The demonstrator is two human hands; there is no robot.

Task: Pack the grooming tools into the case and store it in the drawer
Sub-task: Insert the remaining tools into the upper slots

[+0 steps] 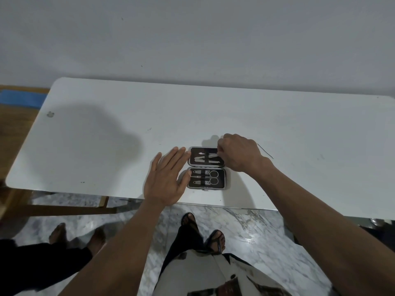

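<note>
A small black grooming case with a silver rim lies open flat near the white table's front edge. Its near half holds clippers and small scissors. Its far half holds slim metal tools. My right hand is over the far half's right end, fingers pinched on a thin silver tool that lies across that half. My left hand rests flat with fingers spread against the case's left side. A thin dark metal pick lies loose on the table to the right of my right hand.
The white table stands against a pale wall. Another person's bare feet stand on the marble floor at the lower left. My own sandalled feet are below the table edge. A wooden frame shows under the table's left side.
</note>
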